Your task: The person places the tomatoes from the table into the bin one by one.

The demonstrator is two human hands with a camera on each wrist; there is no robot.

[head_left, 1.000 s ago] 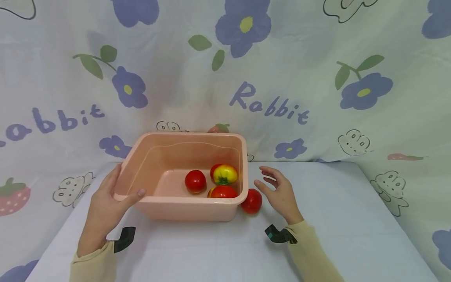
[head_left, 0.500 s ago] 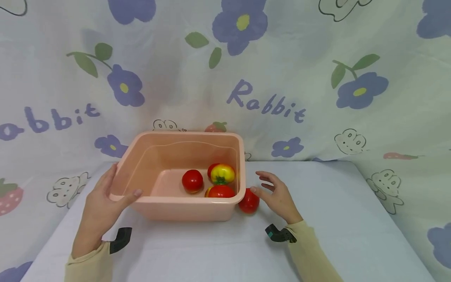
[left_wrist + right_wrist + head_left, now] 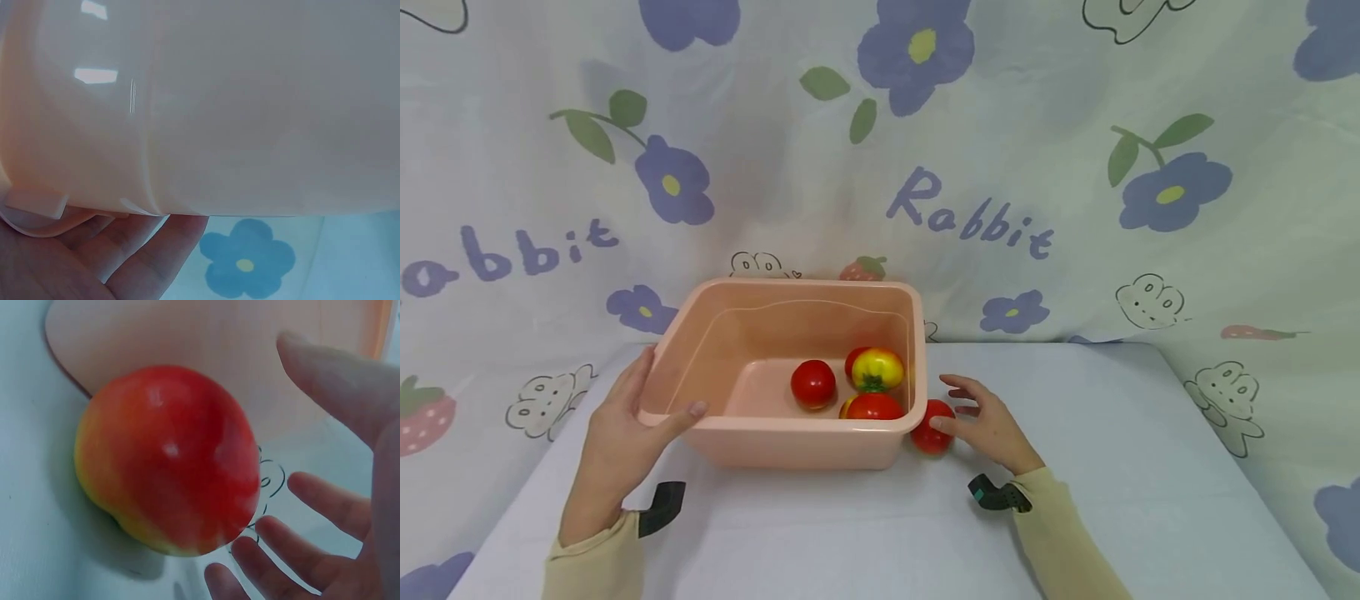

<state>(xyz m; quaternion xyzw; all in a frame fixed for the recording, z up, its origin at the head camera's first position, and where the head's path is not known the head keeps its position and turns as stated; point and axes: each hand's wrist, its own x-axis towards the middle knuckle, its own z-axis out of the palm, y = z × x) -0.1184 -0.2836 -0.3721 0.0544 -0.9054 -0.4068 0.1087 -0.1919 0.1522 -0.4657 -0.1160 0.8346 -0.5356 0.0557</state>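
My left hand (image 3: 619, 442) grips the left end of a pink plastic tub (image 3: 797, 442), thumb over the rim; its fingers show against the tub's outside in the left wrist view. Beside the tub's right end, a red apple with yellow patches (image 3: 169, 462) rests on the white table. My right hand (image 3: 988, 423) is at the apple's right side, fingers spread and gently bent. The thumb overlaps the apple in the head view, while the right wrist view shows a gap between thumb and fruit. The palm holds nothing.
Inside the tub, toward its right end, lie a round red fruit (image 3: 813, 384), a yellow-and-red piece with a green top (image 3: 877, 369) and a red one (image 3: 874, 407) partly hidden by the front wall. A printed cloth (image 3: 1037, 167) hangs behind the table.
My right hand has moved slightly down and left, so its thumb now overlaps the apple. The left hand keeps its grip on the tub. The head view has shifted a little.
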